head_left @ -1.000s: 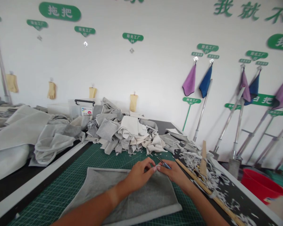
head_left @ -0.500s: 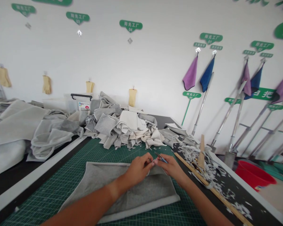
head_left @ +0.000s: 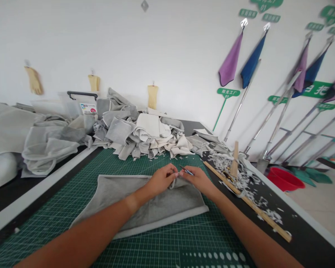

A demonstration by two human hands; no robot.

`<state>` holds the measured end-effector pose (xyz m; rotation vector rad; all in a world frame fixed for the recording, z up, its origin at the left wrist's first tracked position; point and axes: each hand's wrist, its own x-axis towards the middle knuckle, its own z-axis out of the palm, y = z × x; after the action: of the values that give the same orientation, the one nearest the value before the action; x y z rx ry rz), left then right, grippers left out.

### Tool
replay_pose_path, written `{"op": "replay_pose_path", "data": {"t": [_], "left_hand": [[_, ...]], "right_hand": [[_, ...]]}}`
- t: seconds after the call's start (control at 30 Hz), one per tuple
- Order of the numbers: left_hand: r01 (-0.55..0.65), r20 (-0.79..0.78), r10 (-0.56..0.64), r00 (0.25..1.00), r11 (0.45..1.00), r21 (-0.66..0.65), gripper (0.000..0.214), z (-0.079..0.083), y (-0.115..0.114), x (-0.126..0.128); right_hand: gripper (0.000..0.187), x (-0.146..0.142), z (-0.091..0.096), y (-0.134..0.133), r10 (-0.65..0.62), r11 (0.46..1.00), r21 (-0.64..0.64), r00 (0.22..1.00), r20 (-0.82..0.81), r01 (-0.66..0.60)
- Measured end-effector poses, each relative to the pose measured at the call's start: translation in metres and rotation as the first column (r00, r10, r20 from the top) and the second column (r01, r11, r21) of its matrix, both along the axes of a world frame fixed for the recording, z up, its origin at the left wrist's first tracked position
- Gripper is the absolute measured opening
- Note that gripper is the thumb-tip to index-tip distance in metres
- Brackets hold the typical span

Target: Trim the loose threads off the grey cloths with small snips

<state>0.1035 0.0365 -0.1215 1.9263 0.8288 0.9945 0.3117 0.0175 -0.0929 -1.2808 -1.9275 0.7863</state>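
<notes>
A grey cloth (head_left: 123,195) lies flat on the green cutting mat (head_left: 167,245) in front of me. My left hand (head_left: 162,179) pinches the cloth's far edge, fingers closed on the fabric. My right hand (head_left: 198,180) is closed round small blue-handled snips (head_left: 187,171), whose tips point left toward the pinched edge. The two hands almost touch at the fingertips.
A heap of grey and cream cloths (head_left: 139,136) sits beyond the mat, with larger grey sheets (head_left: 41,145) to the left. A long wooden ruler (head_left: 248,203) and white fabric scraps (head_left: 231,167) lie to the right. A red basin (head_left: 285,179) and leaning mop poles (head_left: 270,119) stand on the floor.
The camera has tilted downward, so the wall signs have slid up out of view. Both hands stay together at the cloth's far edge, holding the same grip.
</notes>
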Motion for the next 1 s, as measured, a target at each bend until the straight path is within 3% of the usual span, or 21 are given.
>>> {"op": "replay_pose_path", "data": {"t": [0.6, 0.8, 1.0], "left_hand": [[0.056, 0.126, -0.043, 0.991, 0.993, -0.101, 0.027, -0.004, 0.010, -0.001], [0.039, 0.166, -0.012, 0.986, 0.987, -0.155, 0.030, 0.000, 0.012, -0.001], [0.042, 0.186, -0.008, 0.983, 0.983, -0.180, 0.034, 0.004, 0.011, -0.002]], "right_hand": [[0.023, 0.000, -0.008, -0.002, -0.027, 0.996, 0.083, 0.992, 0.121, 0.017], [0.032, -0.003, -0.002, -0.007, -0.057, 0.995, 0.086, 0.985, 0.166, 0.043], [0.046, -0.007, 0.005, -0.015, -0.059, 0.998, 0.043, 0.993, 0.101, 0.055]]}}
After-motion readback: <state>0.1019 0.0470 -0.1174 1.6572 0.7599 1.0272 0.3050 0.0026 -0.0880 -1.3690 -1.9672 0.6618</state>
